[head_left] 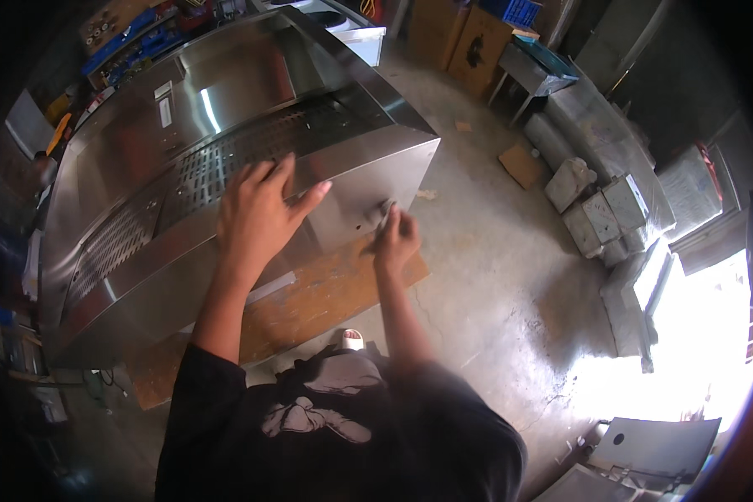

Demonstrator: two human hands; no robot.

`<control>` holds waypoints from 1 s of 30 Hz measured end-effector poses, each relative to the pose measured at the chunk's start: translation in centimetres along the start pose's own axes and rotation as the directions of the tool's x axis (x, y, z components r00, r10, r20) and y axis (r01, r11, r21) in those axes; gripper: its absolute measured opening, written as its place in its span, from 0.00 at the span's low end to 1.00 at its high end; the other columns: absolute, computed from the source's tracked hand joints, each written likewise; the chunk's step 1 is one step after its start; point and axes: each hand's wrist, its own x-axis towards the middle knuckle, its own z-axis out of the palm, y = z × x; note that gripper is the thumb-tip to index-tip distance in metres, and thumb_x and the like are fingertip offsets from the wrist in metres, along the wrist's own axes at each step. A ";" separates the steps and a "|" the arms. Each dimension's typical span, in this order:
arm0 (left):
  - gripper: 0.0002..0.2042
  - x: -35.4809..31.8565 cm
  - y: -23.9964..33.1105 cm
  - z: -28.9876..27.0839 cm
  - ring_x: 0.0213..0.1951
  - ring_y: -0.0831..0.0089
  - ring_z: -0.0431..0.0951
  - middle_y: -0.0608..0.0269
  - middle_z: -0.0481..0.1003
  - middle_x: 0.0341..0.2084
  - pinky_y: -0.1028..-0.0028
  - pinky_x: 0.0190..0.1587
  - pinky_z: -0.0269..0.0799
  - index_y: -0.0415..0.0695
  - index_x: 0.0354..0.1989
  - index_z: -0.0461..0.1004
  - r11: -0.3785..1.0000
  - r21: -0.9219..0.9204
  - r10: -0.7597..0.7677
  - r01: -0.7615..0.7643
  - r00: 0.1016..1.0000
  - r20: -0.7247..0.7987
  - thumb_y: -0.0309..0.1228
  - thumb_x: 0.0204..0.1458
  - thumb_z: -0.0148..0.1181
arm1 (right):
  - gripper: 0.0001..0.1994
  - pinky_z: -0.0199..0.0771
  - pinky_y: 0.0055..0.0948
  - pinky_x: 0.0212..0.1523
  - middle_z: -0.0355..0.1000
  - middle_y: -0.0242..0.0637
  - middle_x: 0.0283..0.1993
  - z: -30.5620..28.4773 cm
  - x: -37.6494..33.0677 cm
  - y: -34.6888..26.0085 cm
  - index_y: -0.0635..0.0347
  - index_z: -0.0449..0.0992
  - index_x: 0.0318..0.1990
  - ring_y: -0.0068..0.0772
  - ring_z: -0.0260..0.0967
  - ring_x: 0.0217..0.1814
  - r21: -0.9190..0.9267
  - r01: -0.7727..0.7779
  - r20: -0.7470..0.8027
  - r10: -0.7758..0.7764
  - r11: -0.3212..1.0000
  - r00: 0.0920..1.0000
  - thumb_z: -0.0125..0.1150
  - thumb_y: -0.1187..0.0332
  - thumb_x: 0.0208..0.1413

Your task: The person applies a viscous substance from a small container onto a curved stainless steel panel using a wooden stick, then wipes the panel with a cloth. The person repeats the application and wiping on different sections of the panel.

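Note:
A large stainless steel housing, like a range hood [356,188], fills the upper left and has slotted metal panels [202,171] set into its top. My left hand [259,201] lies over its near edge with the fingers spread and holds nothing. At the right end of the near side, my right hand [396,243] is pinched close against the steel face. Something small and pale shows at its fingertips, too small to name. A small dark hole [359,227] sits in the steel just left of those fingers.
Under the housing is a worn wooden board [318,297]. Wrapped pale blocks [602,213] line the right side, near a bright doorway. Cardboard boxes [477,42] and a metal sink stand [537,71] are at the back. Flat cardboard [521,166] lies on the concrete floor.

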 end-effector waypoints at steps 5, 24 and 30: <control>0.36 -0.1 -1.4 -0.3 0.51 0.52 0.77 0.50 0.78 0.49 0.58 0.55 0.74 0.41 0.67 0.70 0.977 -0.123 0.165 -0.174 0.983 -0.080 0.55 0.56 0.65 | 0.17 0.73 0.33 0.38 0.78 0.38 0.33 0.9 7.8 -1.5 0.70 0.81 0.37 0.28 0.72 0.33 0.029 0.112 -0.205 -0.104 0.993 0.973 0.66 0.60 0.63; 0.21 -50.2 -5.5 3.0 0.49 0.51 0.80 0.46 0.79 0.48 0.59 0.54 0.75 0.39 0.53 0.79 0.420 -0.628 -0.423 0.655 0.754 0.503 0.43 0.60 0.63 | 0.20 0.69 0.32 0.23 0.78 0.36 0.32 -7.0 -27.2 7.9 0.64 0.84 0.42 0.29 0.70 0.26 -0.494 -0.158 0.573 0.456 0.855 0.681 0.65 0.53 0.58; 0.21 -56.9 -9.3 -0.8 0.47 0.61 0.82 0.51 0.80 0.48 0.66 0.48 0.77 0.41 0.59 0.76 0.329 -0.604 -0.782 0.726 0.569 0.257 0.39 0.62 0.63 | 0.19 0.69 0.34 0.32 0.72 0.33 0.24 -4.1 -33.9 7.1 0.61 0.83 0.29 0.26 0.70 0.29 -0.574 0.114 0.736 0.450 0.811 0.507 0.57 0.54 0.58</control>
